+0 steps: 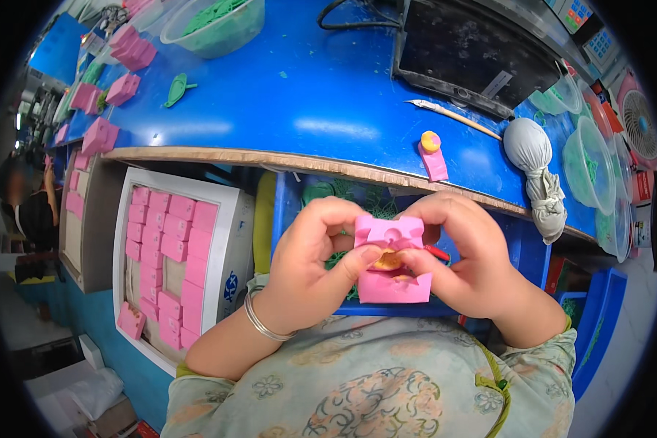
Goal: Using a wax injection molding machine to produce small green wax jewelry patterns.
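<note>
Hands: left hand [310,259] and right hand [463,259] both curl closed around one pink rubber mould [390,259], held in front of the chest above the lap, probably so the thumbs can work its middle.
Mould: two halves hinged apart, exposing one small amber piece [388,258] between them; thumbs press beside it.
Wrist: one silver bangle [263,317] on the left.
Box at left: white tray [226,219] packed with pink moulds in rows, too many to count surely.
Blue bench [306,102]: one pink mould with a yellow cap [432,155], one grey cloth pouch [536,171], one long stick tool [452,114], one bowl of green scraps [215,25].
</note>
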### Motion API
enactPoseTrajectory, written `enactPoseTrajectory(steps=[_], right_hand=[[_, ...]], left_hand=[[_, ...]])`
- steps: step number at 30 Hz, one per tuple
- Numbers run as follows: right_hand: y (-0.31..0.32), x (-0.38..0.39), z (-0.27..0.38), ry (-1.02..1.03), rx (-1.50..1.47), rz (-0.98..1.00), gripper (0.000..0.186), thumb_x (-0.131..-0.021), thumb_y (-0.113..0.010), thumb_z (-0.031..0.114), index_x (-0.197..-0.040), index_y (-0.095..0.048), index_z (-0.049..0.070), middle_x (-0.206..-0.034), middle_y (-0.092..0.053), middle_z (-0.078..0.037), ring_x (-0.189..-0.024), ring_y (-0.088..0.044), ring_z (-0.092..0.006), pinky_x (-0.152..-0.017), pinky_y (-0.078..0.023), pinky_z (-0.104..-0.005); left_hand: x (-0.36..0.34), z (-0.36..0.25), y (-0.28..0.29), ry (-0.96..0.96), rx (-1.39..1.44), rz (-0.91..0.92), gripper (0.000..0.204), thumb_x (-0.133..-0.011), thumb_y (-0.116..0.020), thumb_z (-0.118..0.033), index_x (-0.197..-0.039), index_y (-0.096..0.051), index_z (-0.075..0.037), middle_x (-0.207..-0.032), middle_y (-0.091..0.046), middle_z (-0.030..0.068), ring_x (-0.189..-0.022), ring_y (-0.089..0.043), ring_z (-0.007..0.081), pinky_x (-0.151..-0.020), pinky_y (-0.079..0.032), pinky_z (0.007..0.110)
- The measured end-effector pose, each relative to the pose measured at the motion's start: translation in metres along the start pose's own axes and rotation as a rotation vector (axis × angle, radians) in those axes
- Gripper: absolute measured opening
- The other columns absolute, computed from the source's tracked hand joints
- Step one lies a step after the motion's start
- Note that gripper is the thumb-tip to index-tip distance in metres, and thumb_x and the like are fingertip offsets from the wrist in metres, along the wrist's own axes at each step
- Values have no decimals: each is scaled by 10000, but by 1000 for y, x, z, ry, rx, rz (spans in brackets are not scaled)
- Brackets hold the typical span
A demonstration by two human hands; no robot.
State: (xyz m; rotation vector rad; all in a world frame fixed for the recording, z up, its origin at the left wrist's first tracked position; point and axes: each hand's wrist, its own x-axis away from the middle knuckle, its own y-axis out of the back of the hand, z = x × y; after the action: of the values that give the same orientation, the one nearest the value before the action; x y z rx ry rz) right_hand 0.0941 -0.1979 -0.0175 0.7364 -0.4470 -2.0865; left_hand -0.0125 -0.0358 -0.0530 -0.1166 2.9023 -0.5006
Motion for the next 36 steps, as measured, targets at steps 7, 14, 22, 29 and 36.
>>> enactPoseTrajectory(steps=[7, 14, 22, 29, 36], right_hand=[[-2, -1, -3, -24, -98, 36, 265, -730, -680, 34, -958, -551, -5, -793, -546, -77, -598, -542, -147, -519, -446, -250], [-5, 2, -7, -35, -182, 16, 288, -741, -679, 37, -998, -558, -9, -792, -549, -72, -603, -539, -120, -518, -443, -237], [-5, 1, -6, -33, -186, -7, 279, -730, -685, 33, -980, -568, -5, -794, -562, -82, -615, -539, -146, -551, -444, -259], [-5, -2, -3, 49, -113, -87, 270, -718, -678, 7, -967, -574, -14, -802, -568, -85, -625, -535, -164, -554, -440, -266], [7, -6, 4, -30, -120, -36, 259, -767, -637, 57, -999, -564, -30, -836, -566, -93, -644, -533, -134, -583, -439, -233]], left_hand=[[5, 10, 0, -98, -149, -34, 271, -860, -533, 18, -1093, -396, -9, -1002, -494, 91, -935, -535, 144, -849, -457, 308], [5, 12, 2, -26, 110, -10, 304, -846, -552, 36, -1102, -396, -13, -1008, -511, 88, -937, -536, 140, -832, -459, 298], [3, 11, 7, -119, -120, 37, 386, -805, -611, 39, -1133, -413, -11, -1073, -484, 99, -980, -535, 158, -879, -465, 325], [5, -2, -7, 378, -17, -20, 434, -799, -635, 11, -1179, -426, 13, -1100, -543, 95, -1010, -565, 149, -880, -475, 297], [8, -1, -6, 373, -62, -66, 354, -824, -616, -5, -1147, -474, 16, -1046, -588, 91, -969, -585, 138, -831, -497, 282]])
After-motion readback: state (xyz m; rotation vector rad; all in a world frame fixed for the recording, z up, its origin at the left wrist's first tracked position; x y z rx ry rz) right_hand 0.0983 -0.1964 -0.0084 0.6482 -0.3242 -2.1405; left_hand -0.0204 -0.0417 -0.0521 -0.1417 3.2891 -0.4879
